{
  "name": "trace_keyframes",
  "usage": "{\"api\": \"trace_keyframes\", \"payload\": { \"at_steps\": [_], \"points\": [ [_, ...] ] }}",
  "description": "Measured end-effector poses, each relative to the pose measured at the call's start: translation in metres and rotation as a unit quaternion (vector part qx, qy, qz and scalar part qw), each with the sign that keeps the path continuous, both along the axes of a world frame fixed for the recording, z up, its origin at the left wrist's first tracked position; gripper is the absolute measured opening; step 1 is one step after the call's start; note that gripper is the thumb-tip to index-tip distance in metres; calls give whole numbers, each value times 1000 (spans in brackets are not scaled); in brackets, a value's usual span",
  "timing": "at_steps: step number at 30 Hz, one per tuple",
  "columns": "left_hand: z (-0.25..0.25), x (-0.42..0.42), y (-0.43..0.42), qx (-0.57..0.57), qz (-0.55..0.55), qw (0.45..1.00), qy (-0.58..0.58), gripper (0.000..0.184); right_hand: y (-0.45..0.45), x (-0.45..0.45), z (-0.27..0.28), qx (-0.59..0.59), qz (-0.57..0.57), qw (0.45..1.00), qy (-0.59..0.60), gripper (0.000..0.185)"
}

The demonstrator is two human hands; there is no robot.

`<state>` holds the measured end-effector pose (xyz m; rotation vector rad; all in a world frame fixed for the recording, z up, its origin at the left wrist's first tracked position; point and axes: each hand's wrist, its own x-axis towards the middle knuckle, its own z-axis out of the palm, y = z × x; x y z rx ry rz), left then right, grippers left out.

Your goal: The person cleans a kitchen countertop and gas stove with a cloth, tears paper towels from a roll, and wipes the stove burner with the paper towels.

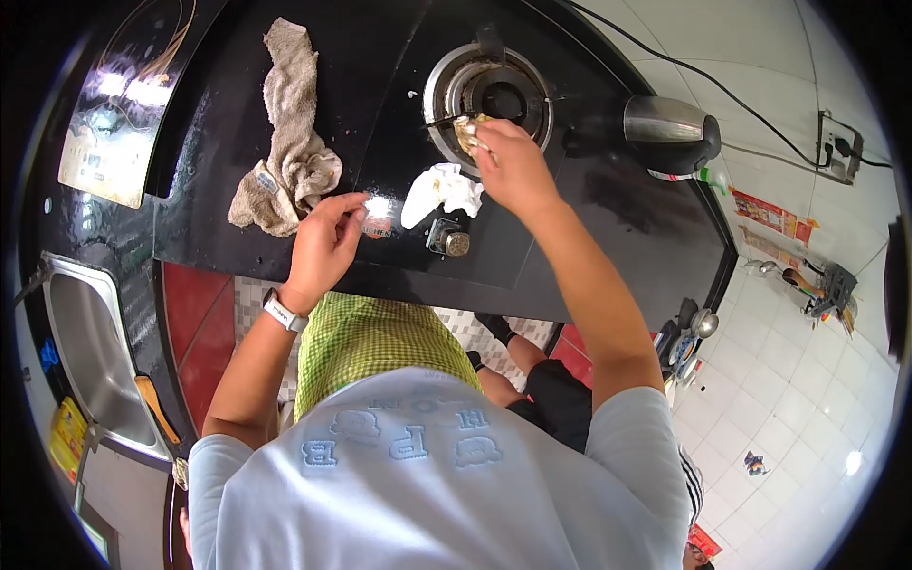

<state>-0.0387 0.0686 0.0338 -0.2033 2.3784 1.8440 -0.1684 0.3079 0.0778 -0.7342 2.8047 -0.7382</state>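
My right hand is closed on a crumpled, brown-stained tissue at the near rim of the round gas burner. Over the glossy black cooktop, my left hand hovers with loosely bent fingers and nothing visible in it. Just beyond that hand lies a bunched beige rag. Between my hands is a crumpled white tissue, lightly stained. The stove's control knob sits close to the front edge, below this tissue.
A steel-and-black kettle stands at the right, with cables along the tiled wall. On the left are a metal sink and a shiny panel. Another person's leg shows under the counter, beside my right arm.
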Motion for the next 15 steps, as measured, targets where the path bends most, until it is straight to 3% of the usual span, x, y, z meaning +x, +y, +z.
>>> {"api": "trace_keyframes", "payload": {
  "at_steps": [1,4,5,6,8,15],
  "points": [
    [-1,1,1,-1,0,1000,-1,20,-11,2,-2,79,-22,996,41,24],
    [-5,4,6,-10,-9,1000,5,20,-26,2,-7,154,-50,986,47,26],
    [-5,4,8,-8,-10,1000,9,20,-30,-2,-1,201,-64,977,-20,29],
    [-5,5,11,-6,-11,1000,14,20,-32,-6,4,201,-65,977,-20,29],
    [-4,5,18,11,-6,1000,25,20,-36,-14,13,240,-90,951,-173,31],
    [15,6,15,-12,-42,999,0,19,-40,-28,22,311,-51,931,-183,30]
  ]
}}
